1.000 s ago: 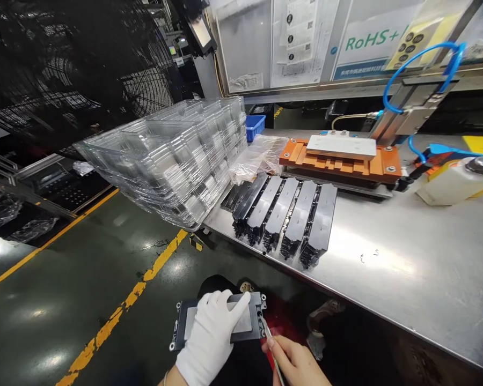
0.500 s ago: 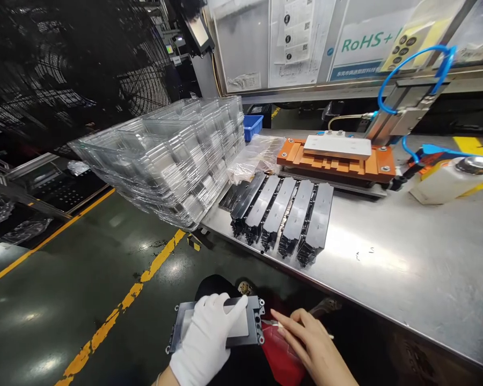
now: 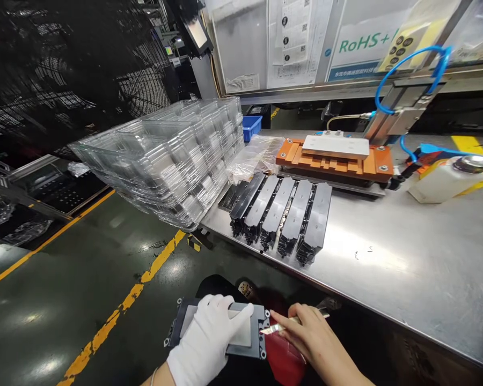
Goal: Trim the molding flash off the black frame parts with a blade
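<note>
My left hand [image 3: 204, 341], in a white glove, lies over a dark rectangular frame part [image 3: 253, 333] with a pale panel, gripping it over my lap. My right hand [image 3: 314, 339] is bare and pinches a thin metal blade tool [image 3: 277, 328]. The blade's tip touches the right edge of the frame part. A red object [image 3: 280, 356] sits just under that edge.
On the steel table [image 3: 406, 257] stand a row of several dark frame parts [image 3: 282, 214], an orange fixture [image 3: 335, 156] with a white plate, a white bottle [image 3: 446, 182] and a crumpled plastic bag [image 3: 253, 156]. A tall stack of clear trays [image 3: 173, 155] overhangs the table's left end.
My right hand turned from below the part to its right side, and the blade now points left at the part's edge. The left hand keeps its hold.
</note>
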Tool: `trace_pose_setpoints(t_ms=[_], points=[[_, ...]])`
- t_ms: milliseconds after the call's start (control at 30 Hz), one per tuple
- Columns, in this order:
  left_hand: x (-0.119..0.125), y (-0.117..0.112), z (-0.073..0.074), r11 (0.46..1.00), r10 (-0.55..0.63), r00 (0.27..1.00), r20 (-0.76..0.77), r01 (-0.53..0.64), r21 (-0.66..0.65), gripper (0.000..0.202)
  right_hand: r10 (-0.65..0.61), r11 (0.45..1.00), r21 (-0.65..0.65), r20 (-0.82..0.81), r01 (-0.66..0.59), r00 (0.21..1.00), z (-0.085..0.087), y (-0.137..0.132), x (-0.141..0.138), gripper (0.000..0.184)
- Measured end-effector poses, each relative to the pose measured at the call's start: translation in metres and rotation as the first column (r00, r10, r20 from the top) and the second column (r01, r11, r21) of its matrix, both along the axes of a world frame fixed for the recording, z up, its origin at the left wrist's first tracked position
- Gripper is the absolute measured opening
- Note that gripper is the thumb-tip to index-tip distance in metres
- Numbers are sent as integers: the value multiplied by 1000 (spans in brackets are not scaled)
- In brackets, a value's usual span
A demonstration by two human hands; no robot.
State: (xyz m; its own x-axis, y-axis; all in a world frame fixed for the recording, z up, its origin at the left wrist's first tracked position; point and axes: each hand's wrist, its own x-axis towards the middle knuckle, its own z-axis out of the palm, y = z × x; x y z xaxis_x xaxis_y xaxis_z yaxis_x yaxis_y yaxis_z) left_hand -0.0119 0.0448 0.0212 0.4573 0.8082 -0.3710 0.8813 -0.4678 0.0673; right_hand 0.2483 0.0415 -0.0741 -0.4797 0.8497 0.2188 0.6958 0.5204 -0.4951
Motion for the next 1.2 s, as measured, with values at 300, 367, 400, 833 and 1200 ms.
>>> trace_pose_setpoints(t_ms=[300, 367, 400, 833, 1200], points=[[3, 22, 32, 970, -211, 977, 10, 211, -117, 84, 145, 989, 1, 38, -145, 989, 13, 13, 3, 42], [3, 21, 31, 978, -179, 984, 0, 178, -109, 86, 114, 989, -94, 7, -113, 993, 18, 9, 2, 34], [4, 19, 28, 986, -136, 991, 4, 136, -93, 87, 84, 979, -182, -34, -88, 996, 22, 5, 1, 31], [10, -2, -7, 988, 150, 988, 38, -151, 30, 81, -299, 472, -879, -228, -64, 927, 35, -22, -33, 71], [5, -4, -14, 977, 147, 986, 80, -157, 145, 87, -366, 467, -879, -290, -95, 884, 33, -18, -27, 75]])
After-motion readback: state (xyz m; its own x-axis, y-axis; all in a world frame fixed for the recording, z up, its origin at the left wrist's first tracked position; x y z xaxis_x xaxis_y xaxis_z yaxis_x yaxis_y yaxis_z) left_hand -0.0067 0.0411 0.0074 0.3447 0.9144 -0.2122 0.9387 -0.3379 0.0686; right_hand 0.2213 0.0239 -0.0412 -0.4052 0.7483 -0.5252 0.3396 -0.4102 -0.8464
